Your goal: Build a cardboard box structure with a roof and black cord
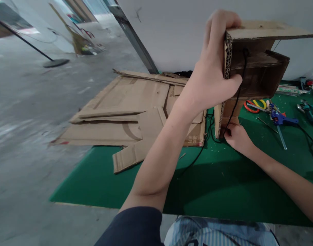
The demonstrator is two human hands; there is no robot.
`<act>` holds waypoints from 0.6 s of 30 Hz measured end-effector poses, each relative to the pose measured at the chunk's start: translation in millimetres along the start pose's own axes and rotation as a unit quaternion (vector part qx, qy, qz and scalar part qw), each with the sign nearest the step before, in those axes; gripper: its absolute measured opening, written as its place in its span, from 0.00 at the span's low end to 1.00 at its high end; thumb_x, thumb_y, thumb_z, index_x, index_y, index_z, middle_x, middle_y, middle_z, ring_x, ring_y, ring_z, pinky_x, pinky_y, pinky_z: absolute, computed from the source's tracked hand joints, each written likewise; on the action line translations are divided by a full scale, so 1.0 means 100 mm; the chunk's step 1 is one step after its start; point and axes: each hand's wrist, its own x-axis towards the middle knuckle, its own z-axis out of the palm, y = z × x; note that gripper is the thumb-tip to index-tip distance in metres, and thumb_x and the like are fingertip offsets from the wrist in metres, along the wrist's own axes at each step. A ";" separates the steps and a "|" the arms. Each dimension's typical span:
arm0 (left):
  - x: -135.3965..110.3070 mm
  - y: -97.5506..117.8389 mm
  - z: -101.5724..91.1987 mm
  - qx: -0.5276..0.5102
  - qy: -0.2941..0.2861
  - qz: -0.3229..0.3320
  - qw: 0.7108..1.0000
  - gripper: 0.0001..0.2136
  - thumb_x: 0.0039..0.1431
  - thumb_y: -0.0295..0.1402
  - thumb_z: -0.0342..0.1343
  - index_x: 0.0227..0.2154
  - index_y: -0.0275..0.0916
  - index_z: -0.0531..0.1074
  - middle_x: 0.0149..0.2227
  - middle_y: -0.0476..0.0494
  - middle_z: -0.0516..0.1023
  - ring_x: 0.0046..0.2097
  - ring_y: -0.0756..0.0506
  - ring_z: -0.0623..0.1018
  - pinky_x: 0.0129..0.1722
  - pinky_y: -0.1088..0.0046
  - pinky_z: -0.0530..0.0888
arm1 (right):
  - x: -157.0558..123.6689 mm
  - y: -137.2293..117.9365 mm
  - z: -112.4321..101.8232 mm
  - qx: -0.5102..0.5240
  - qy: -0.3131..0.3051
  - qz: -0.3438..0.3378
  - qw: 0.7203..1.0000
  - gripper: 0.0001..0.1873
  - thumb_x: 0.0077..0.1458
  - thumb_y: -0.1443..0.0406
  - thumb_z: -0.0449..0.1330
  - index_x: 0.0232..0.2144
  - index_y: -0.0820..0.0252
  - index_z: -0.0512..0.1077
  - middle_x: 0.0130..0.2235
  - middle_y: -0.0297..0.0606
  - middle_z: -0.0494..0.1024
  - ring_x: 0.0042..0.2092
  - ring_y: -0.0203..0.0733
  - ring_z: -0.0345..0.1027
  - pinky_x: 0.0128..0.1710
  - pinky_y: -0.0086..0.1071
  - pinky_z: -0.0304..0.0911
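A cardboard structure (268,29) with a flat top panel and an open box-like compartment stands upright at the right of the table. My left hand (218,68) grips its upper left edge, fingers over the top and thumb on the inner side. A black cord (235,102) hangs from inside the top, past the compartment, down toward the base. Low at the base, my right hand (237,138) has its fingers pinched together at the cord's lower end. Whether those fingertips hold the cord or the cardboard beside it is partly hidden.
Flat cardboard sheets (120,97) and cut pieces cover the left of the green table (223,184). To the right lie scissors (251,106), a blue glue gun (283,119) with a clear stick, and pliers (309,112). A broom (76,39) leans by the wall.
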 end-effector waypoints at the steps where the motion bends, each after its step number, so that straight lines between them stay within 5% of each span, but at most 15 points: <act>1: 0.00 0.01 0.00 -0.011 -0.005 0.017 1.000 0.25 0.43 0.25 0.42 0.49 0.38 0.58 0.50 0.39 0.61 0.57 0.43 0.65 0.58 0.62 0.67 | 0.01 -0.01 -0.01 0.000 -0.001 0.011 1.000 0.12 0.57 0.68 0.50 0.34 0.63 0.75 0.37 0.44 0.77 0.38 0.43 0.71 0.36 0.32 0.60; 6: 0.00 0.06 -0.02 -0.029 -0.016 0.012 0.999 0.25 0.43 0.23 0.42 0.49 0.32 0.57 0.50 0.35 0.61 0.57 0.44 0.64 0.58 0.62 0.67 | 0.08 -0.03 -0.04 0.001 0.016 0.016 1.000 0.14 0.53 0.69 0.53 0.40 0.63 0.74 0.42 0.45 0.78 0.41 0.45 0.72 0.37 0.32 0.61; 18: 0.01 -0.04 -0.02 0.049 -0.042 0.041 0.997 0.22 0.50 0.27 0.40 0.51 0.38 0.52 0.52 0.37 0.58 0.57 0.46 0.64 0.53 0.64 0.67 | 0.22 -0.03 -0.03 -0.041 -0.041 0.039 0.998 0.16 0.55 0.69 0.54 0.44 0.61 0.76 0.45 0.49 0.79 0.43 0.48 0.74 0.38 0.34 0.65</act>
